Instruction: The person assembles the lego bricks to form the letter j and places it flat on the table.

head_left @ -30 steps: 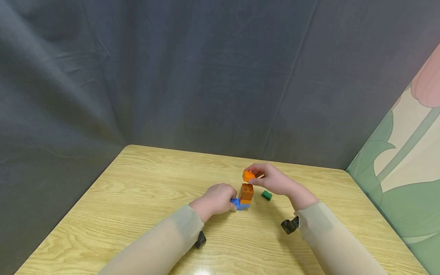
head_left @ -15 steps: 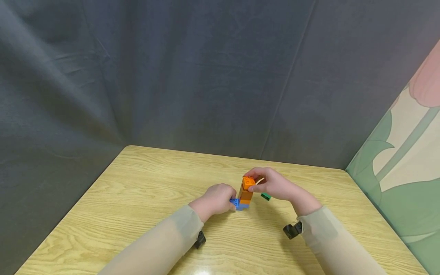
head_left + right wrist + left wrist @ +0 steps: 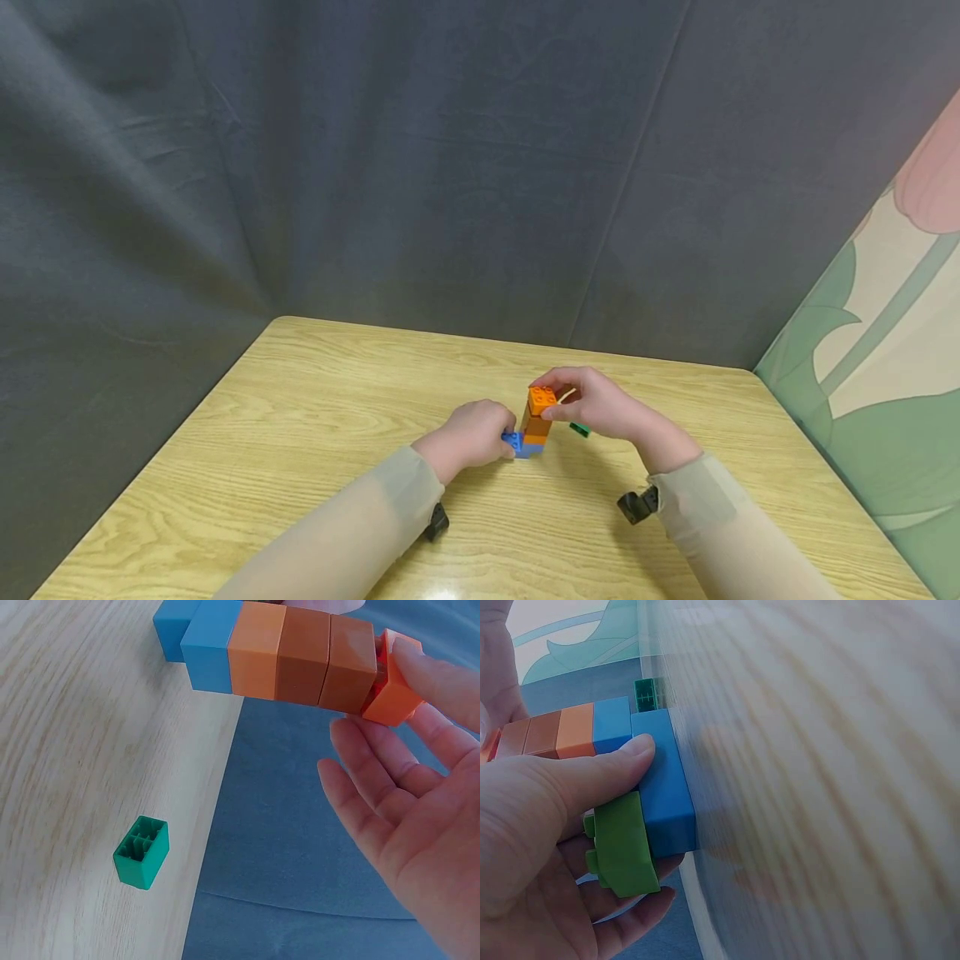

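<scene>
right hand (image 3: 600, 406) pinches bright orange brick (image 3: 542, 399), tilted on top of the upright brick tower (image 3: 536, 427) | left hand (image 3: 471, 435) grips blue base brick (image 3: 662, 780) on table (image 3: 315, 417) | green brick (image 3: 142, 851) loose just right of tower

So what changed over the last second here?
The right hand brought the orange brick down from just above the tower onto its top, and it still pinches it. The left hand kept holding the blue base; the green brick stayed on the table.
</scene>
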Motion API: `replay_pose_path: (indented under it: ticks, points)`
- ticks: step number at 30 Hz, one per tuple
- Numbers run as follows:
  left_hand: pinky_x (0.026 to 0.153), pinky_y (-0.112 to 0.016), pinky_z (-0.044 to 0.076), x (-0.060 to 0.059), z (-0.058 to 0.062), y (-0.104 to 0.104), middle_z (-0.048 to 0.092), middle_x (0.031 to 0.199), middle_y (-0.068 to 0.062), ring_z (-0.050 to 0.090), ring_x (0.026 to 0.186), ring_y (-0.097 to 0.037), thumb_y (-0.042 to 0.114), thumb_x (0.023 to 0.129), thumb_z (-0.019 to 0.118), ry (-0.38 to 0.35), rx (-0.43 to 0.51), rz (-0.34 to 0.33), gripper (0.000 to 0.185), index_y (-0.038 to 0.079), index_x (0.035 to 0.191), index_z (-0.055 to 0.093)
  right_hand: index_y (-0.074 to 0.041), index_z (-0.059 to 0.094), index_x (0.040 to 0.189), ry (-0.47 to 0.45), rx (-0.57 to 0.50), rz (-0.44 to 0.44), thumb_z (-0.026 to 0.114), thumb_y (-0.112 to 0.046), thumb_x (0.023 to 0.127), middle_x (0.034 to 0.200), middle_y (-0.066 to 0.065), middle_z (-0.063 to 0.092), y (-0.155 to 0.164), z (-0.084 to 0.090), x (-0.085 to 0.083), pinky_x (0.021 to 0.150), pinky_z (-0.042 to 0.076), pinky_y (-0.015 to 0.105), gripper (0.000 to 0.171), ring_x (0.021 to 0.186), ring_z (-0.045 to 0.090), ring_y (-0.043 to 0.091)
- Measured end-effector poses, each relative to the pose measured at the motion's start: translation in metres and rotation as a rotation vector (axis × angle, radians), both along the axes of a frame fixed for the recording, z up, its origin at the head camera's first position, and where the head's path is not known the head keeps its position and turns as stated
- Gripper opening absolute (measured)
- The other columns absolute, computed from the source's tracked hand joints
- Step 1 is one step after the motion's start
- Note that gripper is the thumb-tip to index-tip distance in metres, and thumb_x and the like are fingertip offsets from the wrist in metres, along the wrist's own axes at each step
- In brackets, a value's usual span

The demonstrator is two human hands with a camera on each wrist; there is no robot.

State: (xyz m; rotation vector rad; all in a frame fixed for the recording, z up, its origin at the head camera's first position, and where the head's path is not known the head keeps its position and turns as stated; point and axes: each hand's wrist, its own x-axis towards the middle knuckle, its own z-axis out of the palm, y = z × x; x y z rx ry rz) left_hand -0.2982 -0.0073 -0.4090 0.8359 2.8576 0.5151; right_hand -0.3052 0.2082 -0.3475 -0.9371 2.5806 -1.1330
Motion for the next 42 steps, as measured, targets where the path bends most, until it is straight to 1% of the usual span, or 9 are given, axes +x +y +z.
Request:
replay_pose_path:
  ticks: [5,10,19,26,31,37,42]
  points:
    - [0.06,-0.027,0.038,-0.001,-0.001,0.0,0.055,0.068,0.008,0.047,0.062,-0.011,0.027,0.084,0.081,-0.002,0.0,-0.001,0.018,0.017,0.079,0.066,-0.006,0.067,0.119,0.027,-0.003,-0.015,0.075,-0.011,0.088,0.104,0.002,0.066,-0.001,-0.001,0.002,0.083,0.05,0.045,0.032,0.092,0.059,0.022]
    - [0.06,-0.027,0.037,-0.001,0.0,0.001,0.055,0.068,0.008,0.046,0.062,-0.011,0.027,0.084,0.081,-0.002,0.001,-0.002,0.019,0.017,0.078,0.066,-0.008,0.068,0.118,0.045,-0.006,-0.036,0.076,-0.01,0.087,0.104,0.0,0.066,-0.001,-0.001,0.005,0.084,0.05,0.045,0.032,0.092,0.059,0.021]
    - [0.059,-0.026,0.037,-0.001,0.0,0.002,0.054,0.068,0.008,0.046,0.061,-0.011,0.028,0.085,0.08,0.001,-0.009,-0.012,0.019,0.017,0.079,0.066,-0.009,0.067,0.12,0.062,-0.033,-0.036,0.076,-0.009,0.087,0.105,-0.001,0.065,0.0,-0.004,0.008,0.086,0.049,0.048,0.034,0.093,0.059,0.022]
    - [0.06,-0.026,0.037,-0.001,0.0,0.001,0.055,0.068,0.008,0.045,0.061,-0.011,0.027,0.085,0.08,0.0,0.002,-0.01,0.019,0.017,0.078,0.065,-0.008,0.067,0.12,0.06,-0.014,-0.056,0.076,-0.01,0.087,0.105,-0.001,0.066,0.001,-0.005,0.01,0.087,0.048,0.048,0.034,0.095,0.06,0.023]
    - [0.059,-0.027,0.037,-0.001,-0.001,0.001,0.054,0.068,0.008,0.045,0.061,-0.011,0.027,0.084,0.081,0.005,0.005,-0.013,0.02,0.017,0.077,0.065,-0.005,0.067,0.121,0.101,0.02,-0.047,0.076,-0.012,0.087,0.107,0.001,0.066,0.0,-0.002,0.01,0.085,0.048,0.044,0.035,0.091,0.059,0.02]
    - [0.059,-0.027,0.038,0.0,-0.001,0.0,0.055,0.068,0.008,0.046,0.061,-0.011,0.027,0.084,0.081,0.009,0.006,-0.011,0.019,0.017,0.078,0.066,-0.006,0.068,0.121,0.14,0.06,-0.05,0.078,-0.011,0.086,0.102,-0.002,0.064,-0.003,0.001,0.012,0.08,0.048,0.037,0.037,0.084,0.057,0.017]
    - [0.06,-0.027,0.038,0.001,0.0,-0.001,0.055,0.068,0.008,0.046,0.061,-0.011,0.028,0.084,0.081,0.005,0.004,-0.006,0.019,0.017,0.078,0.066,-0.005,0.068,0.123,0.148,0.089,-0.052,0.078,-0.01,0.085,0.098,-0.005,0.063,-0.004,0.002,0.012,0.078,0.048,0.036,0.039,0.083,0.055,0.017]
